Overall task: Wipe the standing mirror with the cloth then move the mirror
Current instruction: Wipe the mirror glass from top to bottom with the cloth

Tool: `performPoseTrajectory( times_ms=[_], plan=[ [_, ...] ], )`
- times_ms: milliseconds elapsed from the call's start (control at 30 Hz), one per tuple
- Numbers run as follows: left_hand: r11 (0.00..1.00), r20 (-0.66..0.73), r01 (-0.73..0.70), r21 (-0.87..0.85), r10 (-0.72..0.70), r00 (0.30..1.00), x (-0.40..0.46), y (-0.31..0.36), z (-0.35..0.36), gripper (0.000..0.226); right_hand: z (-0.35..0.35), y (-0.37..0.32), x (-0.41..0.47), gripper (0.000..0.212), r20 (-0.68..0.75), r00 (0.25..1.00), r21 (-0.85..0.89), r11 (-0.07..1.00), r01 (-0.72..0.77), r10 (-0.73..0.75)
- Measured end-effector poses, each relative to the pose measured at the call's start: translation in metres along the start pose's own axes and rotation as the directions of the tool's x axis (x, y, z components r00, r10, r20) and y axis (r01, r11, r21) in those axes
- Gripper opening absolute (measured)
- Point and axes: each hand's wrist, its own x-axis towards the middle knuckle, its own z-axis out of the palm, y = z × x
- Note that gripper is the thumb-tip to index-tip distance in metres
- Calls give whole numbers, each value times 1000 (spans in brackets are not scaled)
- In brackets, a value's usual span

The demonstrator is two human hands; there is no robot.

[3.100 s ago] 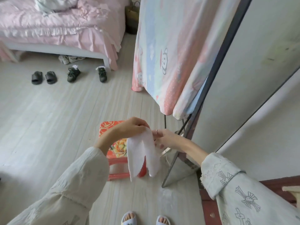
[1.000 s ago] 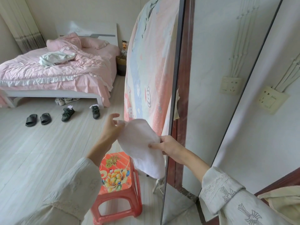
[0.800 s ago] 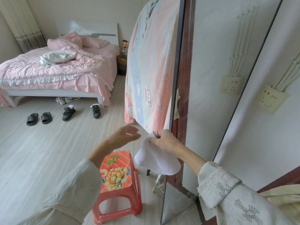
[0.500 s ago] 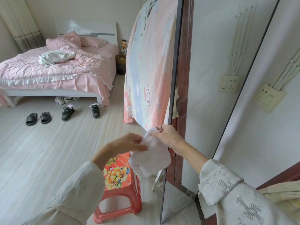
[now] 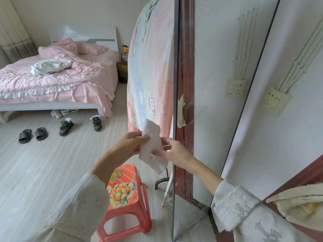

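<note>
Both hands pinching cloth beside mirror edge, stool below

- There is only one view, from a camera worn on the person's head; no second view shares any part of the scene.
- It looks forward and down, along both sleeves to the grip, where the left hand and the right hand hold the cloth near the middle of the frame.
- The grip is close to the lens; the sleeves fill the lower corners.
- The lens is wide: straight edges bend near the borders.
- Right of the grip, the mirror stands very near.
- Below the grip is a stool; far to its upper left, a bed.
</note>
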Motion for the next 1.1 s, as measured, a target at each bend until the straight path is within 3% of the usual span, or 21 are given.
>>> performPoseTrajectory(
  times_ms=[133,233,300,367,433,533,600,667,800,933,1000,1067,1100],
  plan=[
    [999,-17,-25,-30,25,1000,-2,4,4,26,3,2,1,44,9,999,106,993,-51,50],
    [980,-215,-44,194,86,973,-3,5,3,22,1,3,1,29,-55,998,38,999,-27,29],
    [951,-318,-8,309,111,942,-2,5,1,37,-3,1,1,23,-57,998,-27,1000,-14,13],
    [900,-283,7,436,130,950,-1,7,-4,64,-7,-2,1,24,0,1000,-68,998,-6,6],
    [783,-111,-45,620,145,983,-3,10,-7,73,-10,-5,1,28,82,997,-68,998,9,-4],
    [648,61,-160,744,172,983,-3,12,-10,32,-15,-8,-1,28,85,996,-125,992,23,-12],
    [622,26,-149,769,201,979,-3,12,-8,15,-20,-8,-2,25,-36,999,-181,983,13,-20],
    [592,-65,-116,798,275,959,-2,12,0,17,-22,-9,-2,18,-170,985,-170,985,-2,-27],
    [466,-131,-156,871,527,840,-5,19,28,19,-22,-8,-2,25,-272,958,84,994,-72,92],
    [292,47,-338,895,691,721,-3,31,50,12,-31,-12,-6,15,-196,935,497,852,-165,295],
    [162,190,-429,888,722,666,0,31,56,15,-44,-17,-8,15,-136,957,667,737,-104,258],
    [44,300,-478,877,727,617,6,29,59,24,-59,-21,-12,33,-40,992,832,554,-34,121],
    [1,335,-489,872,727,599,8,29,60,28,-67,-22,-15,41,-10,999,853,522,-19,53]
  ],
)
